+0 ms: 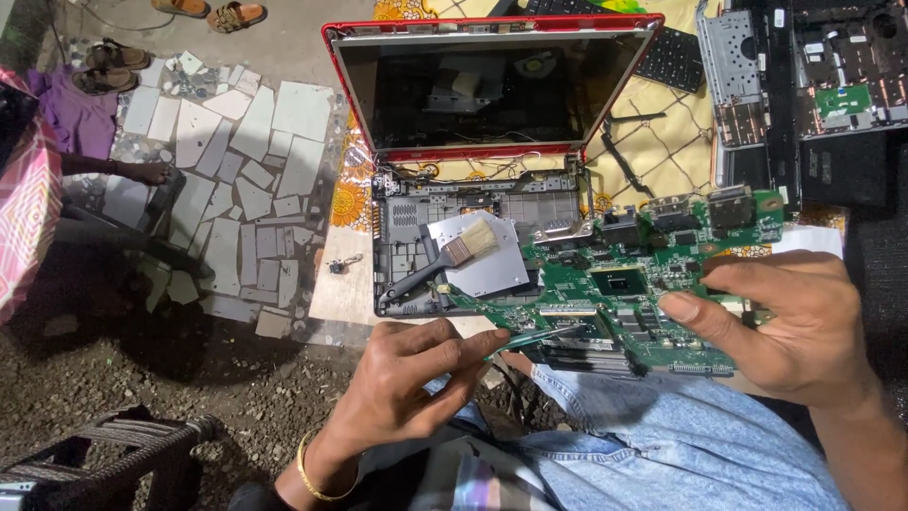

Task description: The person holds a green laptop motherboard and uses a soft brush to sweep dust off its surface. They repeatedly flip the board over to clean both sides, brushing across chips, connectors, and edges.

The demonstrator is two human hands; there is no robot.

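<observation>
The green laptop circuit board lies tilted over the person's lap, between both hands. The right hand is clamped on its right edge, thumb on top. The left hand pinches a thin green tool, whose tip touches the board's near edge. Behind, a black-handled brush rests in the opened red laptop.

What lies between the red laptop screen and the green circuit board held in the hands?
In the head view, the opened laptop base lies between the red screen and the circuit board; a paintbrush rests on it.
</observation>
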